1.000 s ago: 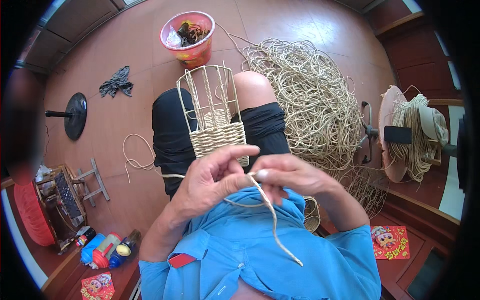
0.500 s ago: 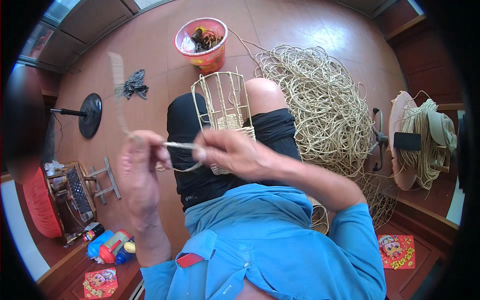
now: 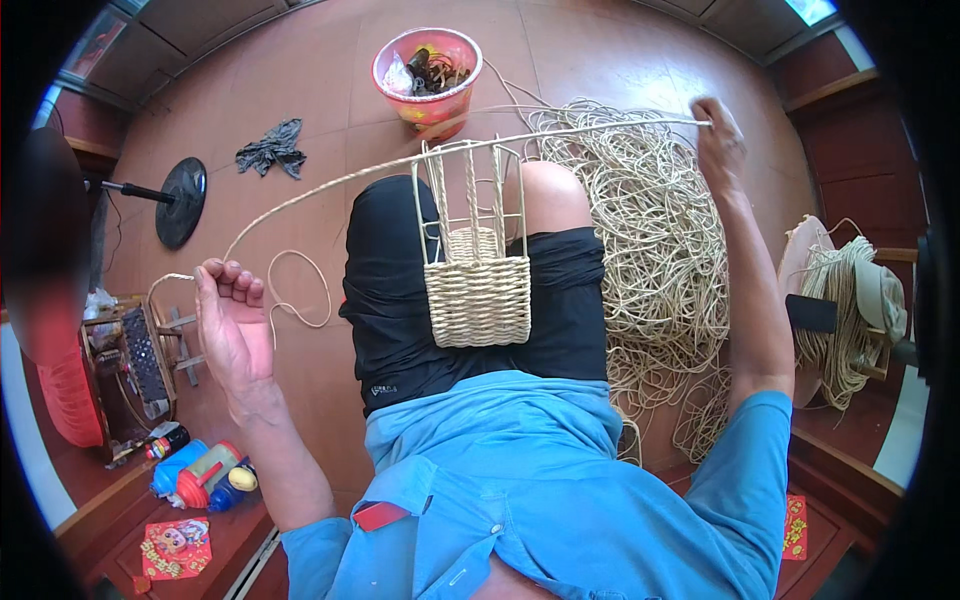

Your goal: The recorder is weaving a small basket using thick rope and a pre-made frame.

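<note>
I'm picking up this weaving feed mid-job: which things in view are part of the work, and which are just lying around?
In the job:
left hand and right hand, stretching one long cane strand
half-woven basket on the lap
heap of loose cane beside the knee

Lying about:
red tub of scraps
dark rag
fan base
bottles

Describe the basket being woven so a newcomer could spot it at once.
Start at the person's lap, on the black shorts. The basket rests there, just left of the bare knee. Its lower half is tightly woven pale cane, and bare upright stakes rise from it in an open frame; the big heap of cane on the floor to the right is only loose strands.
</note>
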Available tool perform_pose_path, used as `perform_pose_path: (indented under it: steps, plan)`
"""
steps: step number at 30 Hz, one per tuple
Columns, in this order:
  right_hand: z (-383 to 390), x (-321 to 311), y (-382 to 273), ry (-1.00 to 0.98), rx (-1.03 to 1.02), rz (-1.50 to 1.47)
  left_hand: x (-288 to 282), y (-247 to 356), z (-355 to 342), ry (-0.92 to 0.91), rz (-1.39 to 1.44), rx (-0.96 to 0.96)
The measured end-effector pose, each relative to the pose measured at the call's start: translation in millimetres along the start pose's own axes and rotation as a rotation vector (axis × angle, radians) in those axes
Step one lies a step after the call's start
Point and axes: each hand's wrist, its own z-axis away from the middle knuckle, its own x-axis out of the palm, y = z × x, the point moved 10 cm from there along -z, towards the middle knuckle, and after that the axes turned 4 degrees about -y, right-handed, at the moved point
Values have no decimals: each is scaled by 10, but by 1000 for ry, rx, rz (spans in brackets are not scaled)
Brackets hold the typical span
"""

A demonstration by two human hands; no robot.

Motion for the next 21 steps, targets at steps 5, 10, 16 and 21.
perform_pose_path:
  steps: [5,10,16,21]
  plan:
    - [734,252,1320,-590,368,471,186,-78,91,-17,2,-53]
    - [1134,140,326,-678,233,295,1284,-724,568,-379,-114,-271]
    - [1749,-212,-2082,-696,70,-812,2328,-1677,1330,-768,-83,-690]
    - [2235,40,-2497,-860,261,-977,2412,-2086,1627,-855,-167,-732]
